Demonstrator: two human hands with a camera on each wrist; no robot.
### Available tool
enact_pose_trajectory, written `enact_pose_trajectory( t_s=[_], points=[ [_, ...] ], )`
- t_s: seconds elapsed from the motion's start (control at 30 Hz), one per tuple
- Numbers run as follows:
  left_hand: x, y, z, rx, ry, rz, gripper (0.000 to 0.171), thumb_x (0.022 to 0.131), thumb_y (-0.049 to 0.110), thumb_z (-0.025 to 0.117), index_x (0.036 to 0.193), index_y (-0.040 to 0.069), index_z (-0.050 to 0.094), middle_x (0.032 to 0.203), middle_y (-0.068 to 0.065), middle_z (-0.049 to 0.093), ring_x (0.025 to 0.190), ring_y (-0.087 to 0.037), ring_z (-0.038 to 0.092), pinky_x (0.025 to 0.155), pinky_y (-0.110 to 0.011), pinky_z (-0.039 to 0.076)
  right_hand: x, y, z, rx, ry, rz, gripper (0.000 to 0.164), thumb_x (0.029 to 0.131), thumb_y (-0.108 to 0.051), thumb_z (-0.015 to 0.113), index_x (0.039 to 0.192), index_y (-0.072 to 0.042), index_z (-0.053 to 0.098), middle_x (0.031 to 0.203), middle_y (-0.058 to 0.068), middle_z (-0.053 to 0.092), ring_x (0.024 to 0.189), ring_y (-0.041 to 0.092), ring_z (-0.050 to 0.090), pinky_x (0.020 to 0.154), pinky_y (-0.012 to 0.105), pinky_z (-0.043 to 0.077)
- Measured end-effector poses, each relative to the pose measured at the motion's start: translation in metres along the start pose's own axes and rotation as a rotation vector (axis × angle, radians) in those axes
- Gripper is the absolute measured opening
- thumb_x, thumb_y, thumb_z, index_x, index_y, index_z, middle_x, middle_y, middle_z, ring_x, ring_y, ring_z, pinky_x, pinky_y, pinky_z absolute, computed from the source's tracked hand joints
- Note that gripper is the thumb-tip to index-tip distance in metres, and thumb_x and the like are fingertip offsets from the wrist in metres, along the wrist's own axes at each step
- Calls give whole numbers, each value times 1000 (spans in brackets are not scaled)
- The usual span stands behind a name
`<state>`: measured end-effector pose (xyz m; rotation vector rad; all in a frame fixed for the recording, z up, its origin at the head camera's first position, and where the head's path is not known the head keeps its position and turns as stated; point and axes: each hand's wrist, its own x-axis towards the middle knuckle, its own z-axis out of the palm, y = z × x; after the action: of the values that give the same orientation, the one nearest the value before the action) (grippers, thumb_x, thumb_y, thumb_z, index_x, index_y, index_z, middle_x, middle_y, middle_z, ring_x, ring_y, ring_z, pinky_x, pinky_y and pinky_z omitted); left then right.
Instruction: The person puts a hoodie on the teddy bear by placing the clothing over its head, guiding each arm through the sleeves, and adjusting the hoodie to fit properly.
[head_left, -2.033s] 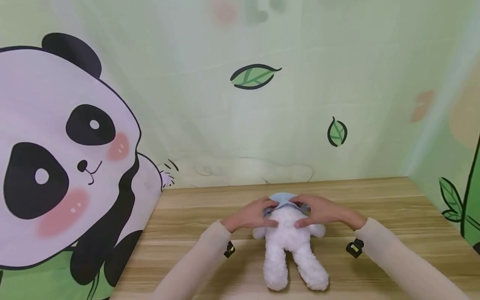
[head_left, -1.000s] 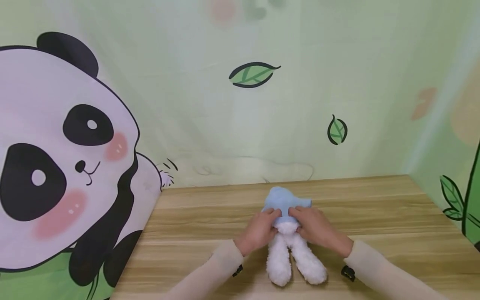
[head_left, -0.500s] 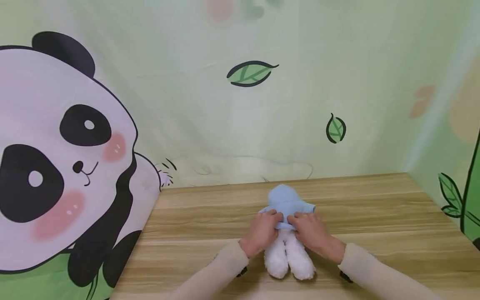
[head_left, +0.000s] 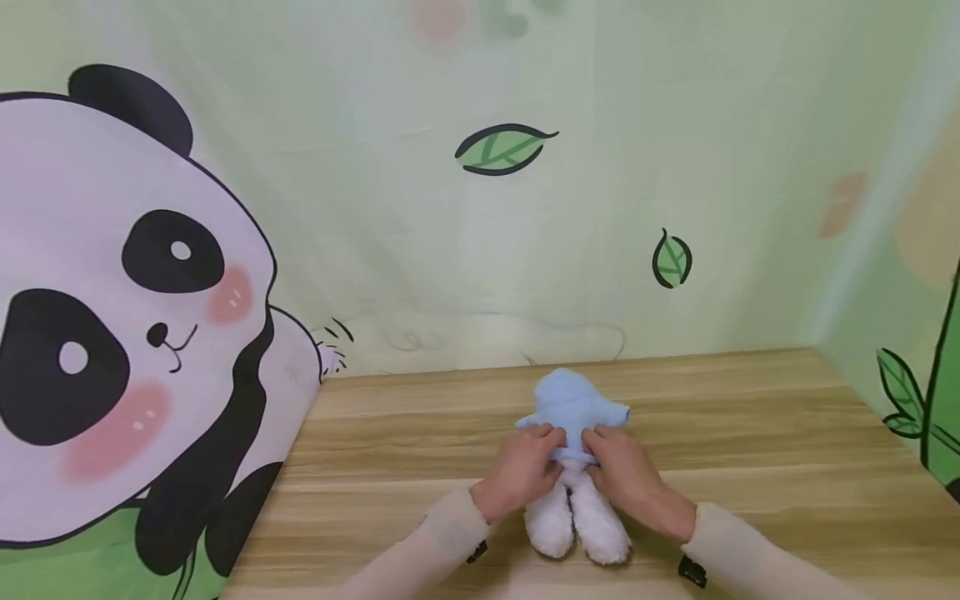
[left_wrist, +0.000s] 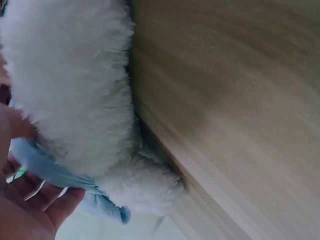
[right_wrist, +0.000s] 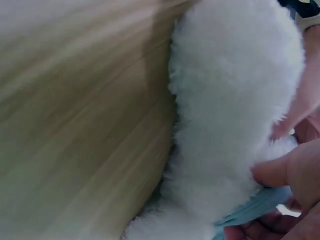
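Observation:
A white fluffy plush toy (head_left: 602, 533) lies on the wooden table with its legs toward me. A small light blue shirt (head_left: 573, 404) covers its upper part; I cannot see the toy's head. My left hand (head_left: 520, 468) pinches the left side of the shirt's lower hem, the thumb against the fur. On the other side, my right hand (head_left: 628, 473) pinches the hem the same way. In the left wrist view, a furry limb (left_wrist: 142, 185) shows beneath the blue cloth (left_wrist: 55, 167). The right wrist view shows a furry leg (right_wrist: 235, 85) beside my thumb.
The wooden table (head_left: 375, 442) extends around the toy. A light green cloth backdrop (head_left: 375, 208) with a printed panda (head_left: 172, 333) and leaves hangs behind and at the sides. Black wrist devices (head_left: 692, 572) are worn beneath the cuffs.
The shirt, earlier bunched near the toy's top under both hands, now reaches down to its legs. Both hands have come toward me with the hem. The toy's legs have moved closer together.

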<state>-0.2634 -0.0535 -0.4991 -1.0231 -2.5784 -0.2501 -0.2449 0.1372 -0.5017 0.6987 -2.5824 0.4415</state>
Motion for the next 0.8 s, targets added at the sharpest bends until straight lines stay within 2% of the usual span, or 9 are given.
enact_pose_trajectory(
  t_s=[0.13,0.3,0.4,0.5,0.6,0.67,0.8],
  points=[
    [2,3,7,68,26,-2,16,83,15,71,92,18,58,80,4,60,72,-12,62,56,-22,45,1,1,11,-35,71,-41,33,64,6,73,71,-14,47,64,-2,46,55,18,48,51,28,35],
    [9,5,10,95,11,-83,15,80,10,70,84,20,60,74,6,62,66,-14,63,50,-25,45,7,4,22,-59,109,-88,27,67,2,73,74,-14,53,61,-1,56,52,20,55,46,29,38],
    [11,5,10,91,-8,-114,16,80,10,70,78,20,58,72,7,65,65,-13,64,49,-25,44,8,6,24,-59,126,-106,26,71,-3,77,75,-14,53,61,-2,55,51,18,52,45,28,36],
    [12,3,10,51,-20,-120,20,82,9,70,75,19,53,71,6,65,63,-9,61,49,-23,42,7,9,22,-51,159,-130,26,75,-7,77,77,-14,52,68,-1,50,57,16,49,48,26,35],
    [13,0,10,-33,-24,-127,24,86,11,70,75,17,50,70,5,62,62,-4,54,52,-20,40,7,12,18,-32,206,-171,21,80,-5,73,81,-12,53,79,1,51,68,17,51,52,27,40],
    [14,-3,10,-83,-26,-129,24,88,13,71,76,17,50,71,5,62,63,-3,50,55,-19,40,7,14,17,-5,230,-186,18,80,-1,69,86,-10,55,86,3,55,76,19,56,57,30,46],
    [13,-9,8,-138,-43,-121,21,88,15,72,79,16,53,75,4,64,65,-4,50,58,-19,40,11,20,17,72,181,-181,26,76,-2,74,94,-9,57,89,2,58,83,19,59,67,33,50]
  ],
)
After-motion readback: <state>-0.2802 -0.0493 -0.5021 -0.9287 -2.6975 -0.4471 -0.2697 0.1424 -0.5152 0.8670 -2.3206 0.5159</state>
